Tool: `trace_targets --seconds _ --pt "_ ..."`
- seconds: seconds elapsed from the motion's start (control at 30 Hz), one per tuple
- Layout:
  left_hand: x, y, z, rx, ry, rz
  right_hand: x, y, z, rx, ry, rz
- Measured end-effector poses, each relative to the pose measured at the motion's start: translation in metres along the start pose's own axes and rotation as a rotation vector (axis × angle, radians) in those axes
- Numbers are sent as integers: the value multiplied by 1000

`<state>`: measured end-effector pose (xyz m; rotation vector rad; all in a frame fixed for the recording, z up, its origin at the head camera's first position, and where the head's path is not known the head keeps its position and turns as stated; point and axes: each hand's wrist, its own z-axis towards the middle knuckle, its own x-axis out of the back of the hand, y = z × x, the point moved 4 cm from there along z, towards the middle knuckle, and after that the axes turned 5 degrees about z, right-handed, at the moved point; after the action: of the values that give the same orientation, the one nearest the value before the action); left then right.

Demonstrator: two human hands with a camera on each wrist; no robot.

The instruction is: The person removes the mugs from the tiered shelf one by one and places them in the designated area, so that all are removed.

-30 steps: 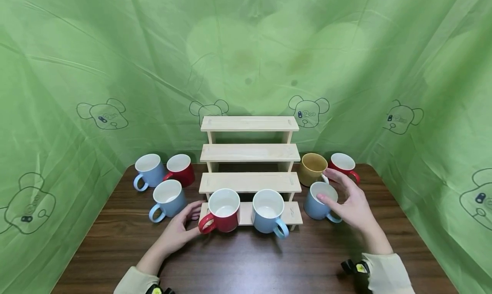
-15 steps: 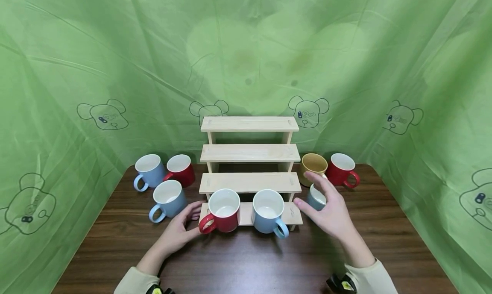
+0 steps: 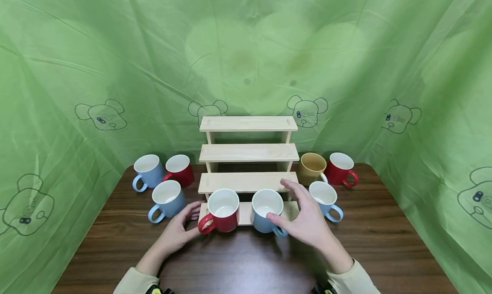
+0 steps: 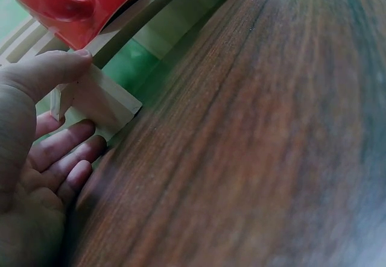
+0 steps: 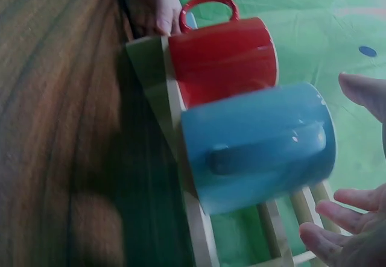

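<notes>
A pale wooden stepped shelf (image 3: 249, 182) bears a red mug (image 3: 224, 212) and a light blue mug (image 3: 266, 210) on its lowest step, both upright with handles toward the front. My left hand (image 3: 180, 230) holds the left end of that step; in the left wrist view the thumb (image 4: 60, 68) lies on the board's edge and the fingers (image 4: 72, 149) curl beside its support. My right hand (image 3: 307, 217) is spread at the right of the blue mug, thumb overlapping its front. In the right wrist view a gap shows between fingers (image 5: 338, 219) and the blue mug (image 5: 259, 149).
Left of the shelf stand two blue mugs (image 3: 169, 199) (image 3: 149, 171) and a red one (image 3: 180, 171). To its right are a mustard mug (image 3: 310, 169), a red mug (image 3: 340, 171) and a blue mug (image 3: 323, 196). Green cloth (image 3: 246, 63) hangs behind the dark wooden table (image 3: 238, 264).
My right hand has moved left, from over the blue mug on the table at the right to beside the blue mug on the lowest step. My left hand has stayed still.
</notes>
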<state>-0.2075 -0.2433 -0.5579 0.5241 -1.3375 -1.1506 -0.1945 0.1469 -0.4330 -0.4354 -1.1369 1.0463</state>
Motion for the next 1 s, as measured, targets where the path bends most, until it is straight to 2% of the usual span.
trace_targets --seconds 0.3,0.57,0.77,1.0 --pt "1 0 -1 30 2 9 -11 -2 -3 24 -14 10" --pt "1 1 0 43 -3 11 -20 0 -7 -37 -35 -43" --pt "1 1 1 55 -9 19 -27 1 -8 -61 -16 -47" --pt "1 1 1 50 -10 20 -29 1 -8 -32 11 -41"
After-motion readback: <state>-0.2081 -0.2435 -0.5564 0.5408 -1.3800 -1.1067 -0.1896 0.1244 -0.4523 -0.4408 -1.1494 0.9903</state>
